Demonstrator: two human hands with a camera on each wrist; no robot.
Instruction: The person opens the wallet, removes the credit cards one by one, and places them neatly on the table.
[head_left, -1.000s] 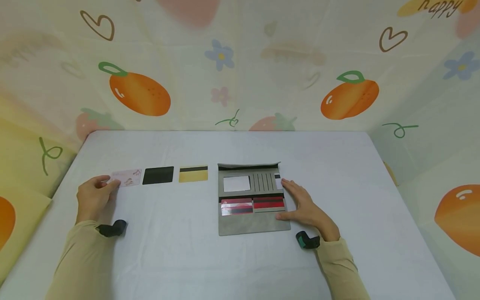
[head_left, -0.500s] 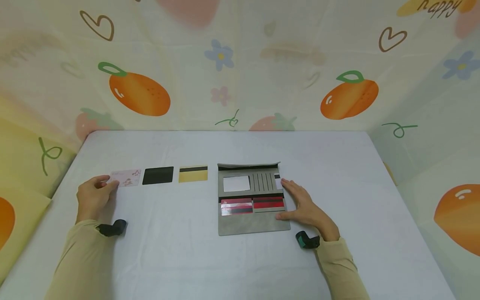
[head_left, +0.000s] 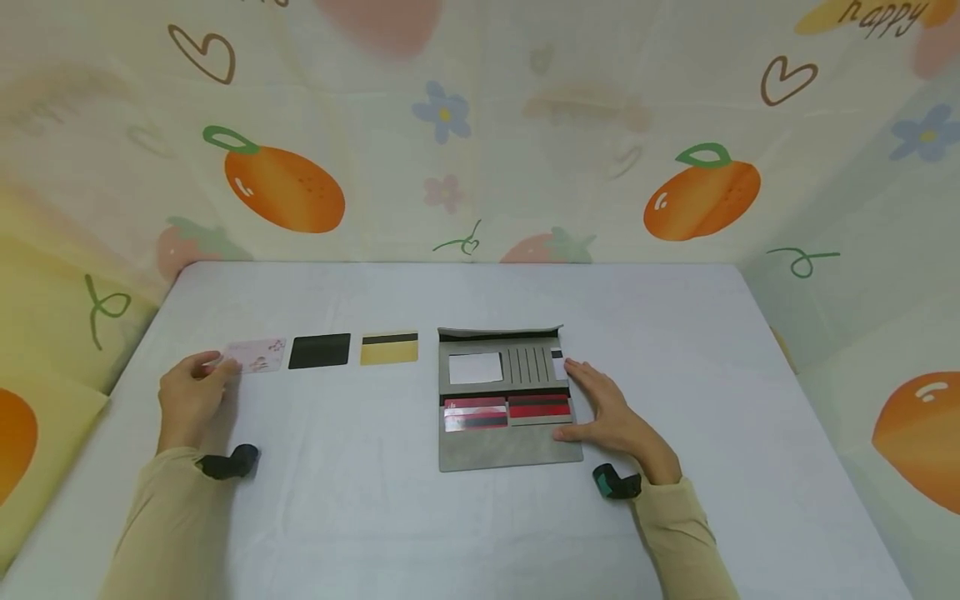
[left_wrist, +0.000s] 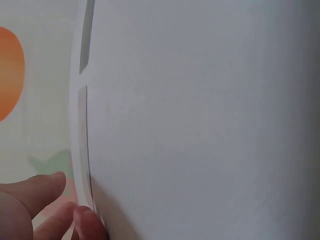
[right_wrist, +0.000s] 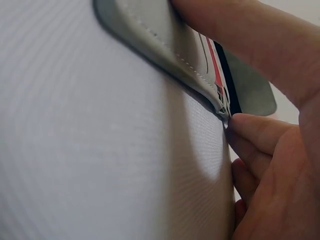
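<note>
A grey wallet [head_left: 510, 450] lies unfolded on the white table, with cards in its slots. My right hand [head_left: 615, 421] rests at its right edge, thumb on the lower flap and fingertips along the side; the right wrist view shows the stitched wallet edge [right_wrist: 165, 47] under the thumb. At the far left, my left hand [head_left: 191, 392] pinches the left end of a pale pink card [head_left: 258, 355] that lies flat. A black card [head_left: 319, 351] and a gold card [head_left: 389, 351] with a dark stripe lie in a row to its right. In the left wrist view the pink card [left_wrist: 84, 130] appears nearly edge-on.
Inside the wallet sit a pink card [head_left: 476, 412], a red card [head_left: 538, 408] and a white insert [head_left: 476, 367]. A patterned fabric backdrop [head_left: 480, 125] rises behind the table's far edge and along both sides.
The view has shifted very slightly. Both hands, the wallet and the loose cards keep their places.
</note>
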